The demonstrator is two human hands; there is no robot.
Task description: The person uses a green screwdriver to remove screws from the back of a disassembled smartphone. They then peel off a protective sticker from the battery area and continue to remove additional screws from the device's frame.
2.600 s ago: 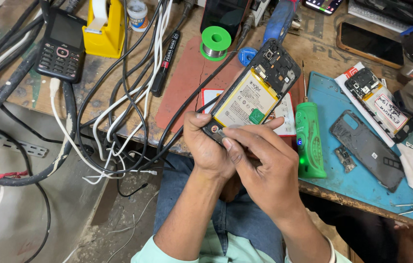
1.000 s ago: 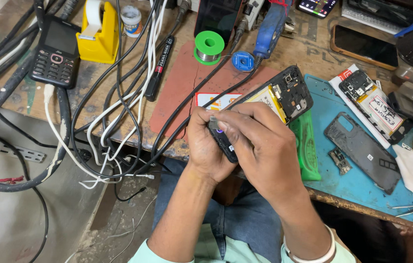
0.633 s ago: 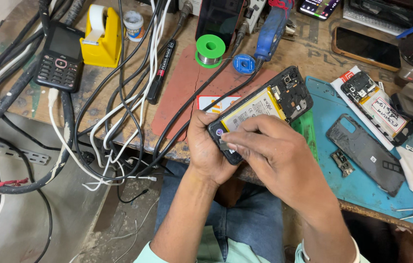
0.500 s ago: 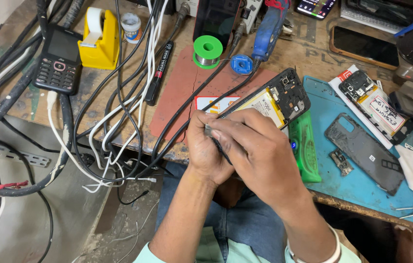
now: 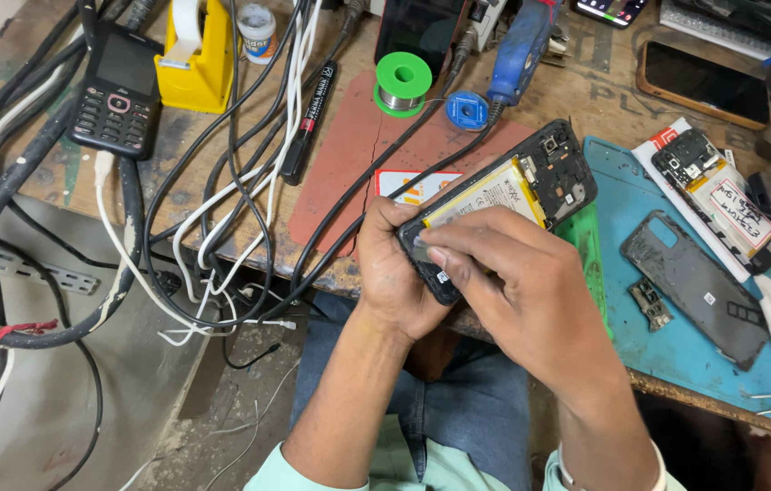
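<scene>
Head view looks down on an opened smartphone (image 5: 503,205) held just above the near edge of the desk (image 5: 249,195), over the person's lap. Its back cover is off, so the yellow-edged battery (image 5: 485,198) and the dark board at the camera end face upward.

The left hand (image 5: 394,273) cups the phone's lower end from beneath and from the left, thumb on the rim, apparently to steady the frame while the other hand works. The right hand (image 5: 522,291) comes over from the right, its grip pressed together, thumb and forefinger pinching at something small on the phone's lower end; what sits between them is too small to tell.

The phone's long axis runs diagonally, from lower left at the hands to upper right, where the camera end points toward the blue mat (image 5: 676,336). It tilts slightly, with the far end raised off the desk.

On the mat lie a separate dark back cover (image 5: 695,286) and a small loose part (image 5: 651,303), well apart from the hands. Beyond the phone sit a green solder spool (image 5: 403,82), a red pad (image 5: 358,155) and a tangle of cables (image 5: 221,218).
</scene>
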